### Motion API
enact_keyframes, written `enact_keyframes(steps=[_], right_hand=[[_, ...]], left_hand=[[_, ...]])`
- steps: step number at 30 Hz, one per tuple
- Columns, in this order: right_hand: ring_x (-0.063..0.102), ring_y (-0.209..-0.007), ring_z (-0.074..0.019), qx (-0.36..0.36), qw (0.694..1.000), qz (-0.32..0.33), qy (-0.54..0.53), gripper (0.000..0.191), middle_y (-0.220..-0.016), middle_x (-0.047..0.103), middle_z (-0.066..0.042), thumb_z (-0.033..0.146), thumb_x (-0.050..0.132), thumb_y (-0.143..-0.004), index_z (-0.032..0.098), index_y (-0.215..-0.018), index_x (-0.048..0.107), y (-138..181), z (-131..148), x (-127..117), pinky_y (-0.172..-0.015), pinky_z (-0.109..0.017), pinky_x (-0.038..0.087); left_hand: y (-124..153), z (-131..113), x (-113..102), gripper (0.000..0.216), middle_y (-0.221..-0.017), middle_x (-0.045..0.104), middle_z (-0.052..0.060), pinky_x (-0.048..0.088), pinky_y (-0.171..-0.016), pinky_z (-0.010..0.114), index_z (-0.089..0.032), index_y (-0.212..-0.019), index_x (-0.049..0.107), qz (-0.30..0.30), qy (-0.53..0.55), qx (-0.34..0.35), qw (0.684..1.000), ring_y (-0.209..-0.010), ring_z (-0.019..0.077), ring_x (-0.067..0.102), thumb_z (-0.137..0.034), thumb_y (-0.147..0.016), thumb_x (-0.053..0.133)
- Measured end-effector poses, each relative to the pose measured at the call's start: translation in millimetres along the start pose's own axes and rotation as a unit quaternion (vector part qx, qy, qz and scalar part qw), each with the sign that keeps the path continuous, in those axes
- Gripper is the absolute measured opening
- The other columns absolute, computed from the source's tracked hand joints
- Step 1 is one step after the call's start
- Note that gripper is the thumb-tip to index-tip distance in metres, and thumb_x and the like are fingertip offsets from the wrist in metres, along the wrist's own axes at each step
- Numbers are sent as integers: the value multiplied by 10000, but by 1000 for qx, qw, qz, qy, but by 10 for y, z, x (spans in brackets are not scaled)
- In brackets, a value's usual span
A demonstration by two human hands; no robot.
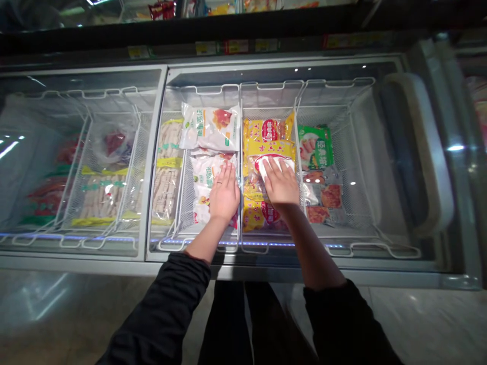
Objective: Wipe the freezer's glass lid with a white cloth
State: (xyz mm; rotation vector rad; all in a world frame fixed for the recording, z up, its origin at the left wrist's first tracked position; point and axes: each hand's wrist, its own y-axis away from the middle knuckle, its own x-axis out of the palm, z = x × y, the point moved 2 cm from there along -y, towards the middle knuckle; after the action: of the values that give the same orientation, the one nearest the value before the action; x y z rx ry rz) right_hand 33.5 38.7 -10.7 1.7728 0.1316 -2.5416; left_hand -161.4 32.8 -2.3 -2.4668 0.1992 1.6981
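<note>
My left hand (225, 191) lies flat with its fingers stretched out, over the white food bags on the left of the middle. It seems to rest on the glass lid (359, 203) of a chest freezer. Under my right hand (280, 185) is a folded white cloth (264, 169), pressed down by the palm and fingers. Beneath that hand show yellow bags (269, 126) with red labels. A white bag (210, 128) with a food picture sits beyond my left hand. Part of the cloth is hidden by my right hand.
White wire baskets (240, 238) divide the freezer. A green packet (315, 147) lies to the right, packs of pale sticks (102, 195) to the left. A thick pale curved handle (443, 152) stands at the right end. Price labels (236, 47) line the dark shelf edge behind.
</note>
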Motion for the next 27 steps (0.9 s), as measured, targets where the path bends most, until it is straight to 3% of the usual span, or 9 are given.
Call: enact_keyframes(steps=[3, 6, 10, 14, 17, 20, 23, 27], right_hand=[[322, -1673, -353, 16, 1000, -3, -11, 637, -1770, 424, -31, 227, 401, -1091, 240, -1728, 410, -343, 183, 33, -1361, -655, 291], [299, -1684, -335, -16, 999, 31, -11, 621, -1781, 397, -29, 229, 385, -1102, 216, -1722, 421, -410, 379, 62, -1382, -623, 268], [337, -1673, -284, -60, 997, 53, -3, 593, -1765, 421, 4, 237, 395, -1112, 248, -1701, 460, -38, 373, 48, -1385, -562, 290], [380, -1655, -270, -32, 999, 19, 8, 611, -1737, 467, 8, 209, 413, -1093, 296, -1694, 472, 274, 144, 20, -1368, -562, 328], [378, -1654, -303, 17, 1000, -2, 8, 633, -1752, 448, 7, 230, 410, -1089, 299, -1718, 429, 121, 60, 44, -1351, -594, 341], [366, -1656, -343, 45, 999, -9, 6, 651, -1764, 433, 5, 240, 406, -1083, 280, -1733, 401, -230, 166, 93, -1349, -621, 325], [328, -1674, -331, 22, 1000, 4, -1, 640, -1772, 420, 5, 229, 394, -1086, 252, -1725, 420, -429, 360, 120, -1370, -600, 292], [314, -1683, -279, -54, 997, 50, -11, 617, -1774, 410, 28, 235, 398, -1099, 276, -1713, 438, -220, 407, 94, -1389, -545, 270]], left_hand=[[-5, 13, 18, 670, -1760, 423, 99, 337, -1388, 525, -159, -1727, 371, -5, 1, 4, 1000, -1672, 259, 329, -145, -1060, 426], [-2, 31, 41, 651, -1759, 426, 105, 332, -1391, 508, -157, -1724, 375, -12, -1, 10, 1000, -1671, 253, 333, -162, -1075, 419], [1, 41, 53, 651, -1761, 423, 111, 330, -1391, 504, -157, -1722, 376, -13, -6, 15, 1000, -1671, 252, 332, -157, -1074, 428], [-4, 36, 45, 654, -1759, 426, 111, 318, -1398, 494, -136, -1714, 392, -3, -7, 13, 1000, -1675, 256, 321, -130, -1060, 417], [-7, 37, 44, 679, -1768, 412, 110, 319, -1397, 510, -155, -1732, 361, 4, 3, 7, 1000, -1679, 263, 309, -130, -1056, 418], [-4, 42, 44, 691, -1780, 383, 124, 319, -1395, 528, -153, -1743, 333, 8, 12, 5, 1000, -1681, 278, 304, -134, -1057, 416], [-3, 43, 37, 683, -1780, 380, 122, 318, -1394, 526, -147, -1736, 341, 10, 11, 10, 1000, -1680, 276, 307, -134, -1057, 419], [-9, 39, 18, 656, -1766, 410, 113, 328, -1389, 514, -151, -1714, 386, 8, 5, 7, 1000, -1675, 258, 318, -130, -1060, 418]])
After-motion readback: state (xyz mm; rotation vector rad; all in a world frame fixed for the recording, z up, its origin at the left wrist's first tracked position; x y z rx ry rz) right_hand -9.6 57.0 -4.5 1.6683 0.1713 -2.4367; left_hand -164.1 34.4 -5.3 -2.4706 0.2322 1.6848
